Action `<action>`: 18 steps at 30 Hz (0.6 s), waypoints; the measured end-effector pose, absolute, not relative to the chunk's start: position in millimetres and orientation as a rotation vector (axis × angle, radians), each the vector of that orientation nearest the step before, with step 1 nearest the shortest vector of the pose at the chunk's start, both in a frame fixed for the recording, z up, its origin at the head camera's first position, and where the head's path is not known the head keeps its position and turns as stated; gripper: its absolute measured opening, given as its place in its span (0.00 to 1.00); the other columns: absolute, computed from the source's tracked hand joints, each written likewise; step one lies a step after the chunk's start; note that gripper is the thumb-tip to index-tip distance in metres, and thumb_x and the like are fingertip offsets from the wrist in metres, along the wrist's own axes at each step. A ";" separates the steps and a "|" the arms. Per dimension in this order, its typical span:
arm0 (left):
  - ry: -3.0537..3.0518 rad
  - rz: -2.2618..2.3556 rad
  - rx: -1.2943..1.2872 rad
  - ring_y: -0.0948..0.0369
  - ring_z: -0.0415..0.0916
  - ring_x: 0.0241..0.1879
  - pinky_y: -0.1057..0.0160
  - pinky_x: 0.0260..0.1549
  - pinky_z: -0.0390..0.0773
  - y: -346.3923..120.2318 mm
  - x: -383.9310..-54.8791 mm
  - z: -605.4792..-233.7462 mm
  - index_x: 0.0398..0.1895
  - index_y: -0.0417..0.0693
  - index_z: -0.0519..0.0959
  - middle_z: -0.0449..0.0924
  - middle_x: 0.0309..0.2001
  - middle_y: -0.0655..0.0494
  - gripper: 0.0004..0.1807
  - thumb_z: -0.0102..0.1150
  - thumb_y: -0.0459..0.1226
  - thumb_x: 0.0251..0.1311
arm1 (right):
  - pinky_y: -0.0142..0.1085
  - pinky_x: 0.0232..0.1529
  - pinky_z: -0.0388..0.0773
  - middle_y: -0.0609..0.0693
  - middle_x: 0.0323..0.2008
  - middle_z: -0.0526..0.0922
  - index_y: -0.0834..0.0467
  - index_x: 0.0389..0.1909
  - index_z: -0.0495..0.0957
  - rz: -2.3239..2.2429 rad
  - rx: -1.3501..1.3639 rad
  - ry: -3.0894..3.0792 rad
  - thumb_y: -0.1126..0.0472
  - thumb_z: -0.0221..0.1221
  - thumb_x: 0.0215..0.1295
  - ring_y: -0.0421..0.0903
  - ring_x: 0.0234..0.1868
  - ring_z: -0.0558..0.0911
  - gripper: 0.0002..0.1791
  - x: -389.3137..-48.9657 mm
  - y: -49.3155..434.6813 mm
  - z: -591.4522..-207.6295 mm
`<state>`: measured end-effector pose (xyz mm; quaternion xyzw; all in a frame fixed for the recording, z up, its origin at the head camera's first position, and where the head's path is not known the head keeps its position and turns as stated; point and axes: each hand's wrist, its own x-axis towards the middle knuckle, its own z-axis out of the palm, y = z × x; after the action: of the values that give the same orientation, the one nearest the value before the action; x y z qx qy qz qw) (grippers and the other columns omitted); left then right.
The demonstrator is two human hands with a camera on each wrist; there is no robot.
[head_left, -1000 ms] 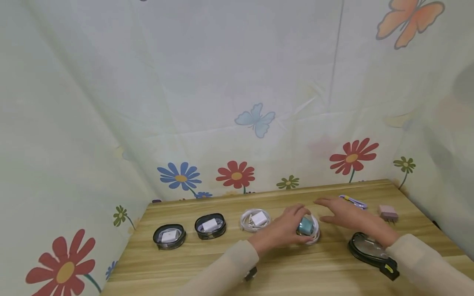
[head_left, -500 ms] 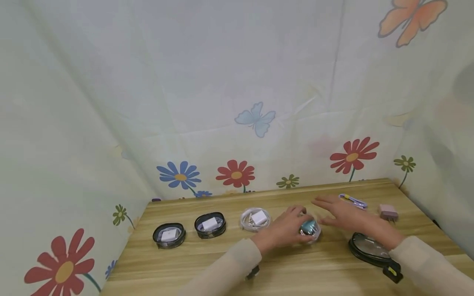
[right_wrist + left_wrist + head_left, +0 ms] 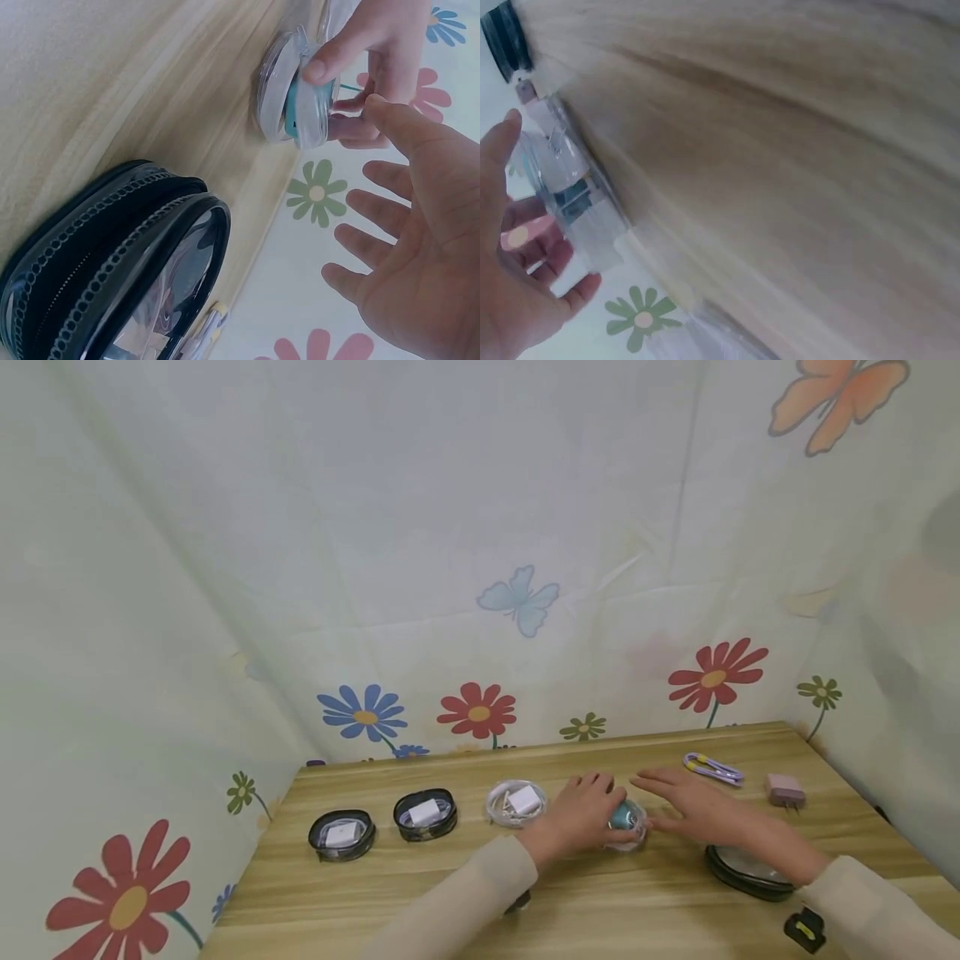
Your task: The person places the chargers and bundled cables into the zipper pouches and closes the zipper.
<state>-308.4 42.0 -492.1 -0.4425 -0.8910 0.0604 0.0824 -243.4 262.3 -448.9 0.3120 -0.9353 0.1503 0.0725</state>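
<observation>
My left hand [image 3: 581, 812] grips a small round clear case [image 3: 271, 90], thumb on one face and fingers at the other side. Inside it a teal charger [image 3: 622, 817] shows through the shiny plastic, with a whitish band beside it. In the left wrist view the case [image 3: 581, 191] stands between thumb and fingers. My right hand [image 3: 697, 802] is held just to the right of the case, palm down with fingers extended and spread. In the right wrist view its fingers hold nothing, and the thumb tip overlaps the left hand.
Left on the wooden table [image 3: 360, 902] are two black-rimmed cases [image 3: 342, 835] with white chargers, then a clear case [image 3: 517, 802] with a white charger. A black-edged clear zip pouch [image 3: 750, 870] lies below the right forearm. Behind are a purple cable [image 3: 712, 768] and a pink charger [image 3: 785, 789].
A shiny clear cover now lies over the teal charger, which looked uncovered a second ago. The right hand has shifted slightly; the left stays at the case.
</observation>
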 end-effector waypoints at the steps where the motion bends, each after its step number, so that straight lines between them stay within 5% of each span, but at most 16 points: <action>1: -2.662 0.169 -1.340 0.64 0.66 0.53 0.60 0.54 0.73 41.2 -308.8 -491.0 0.61 0.61 0.77 0.69 0.54 0.63 0.37 0.44 0.73 0.63 | 0.62 0.59 0.72 0.65 0.64 0.75 0.64 0.67 0.74 0.451 0.933 -2.810 0.52 0.68 0.66 0.66 0.64 0.73 0.33 -243.1 262.5 -448.8; 11: -2.670 0.165 -1.667 0.66 0.63 0.65 0.67 0.65 0.66 20.1 -317.6 -474.6 0.74 0.60 0.64 0.65 0.67 0.63 0.41 0.69 0.56 0.59 | 0.63 0.58 0.73 0.66 0.64 0.74 0.64 0.67 0.74 0.469 0.920 -2.834 0.51 0.68 0.65 0.67 0.64 0.73 0.34 -240.2 265.2 -447.9; 18: -2.533 0.360 -1.755 0.64 0.62 0.69 0.63 0.69 0.64 20.0 -316.9 -474.3 0.75 0.63 0.64 0.65 0.71 0.64 0.37 0.66 0.52 0.65 | 0.64 0.59 0.71 0.67 0.64 0.74 0.64 0.67 0.74 0.472 0.926 -2.855 0.52 0.68 0.65 0.68 0.64 0.73 0.33 -239.1 263.9 -447.6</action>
<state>-316.9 20.0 -474.3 -0.5655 -0.8163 0.1160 0.0195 -239.1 263.9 -447.6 0.3045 -0.9384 0.1553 0.0513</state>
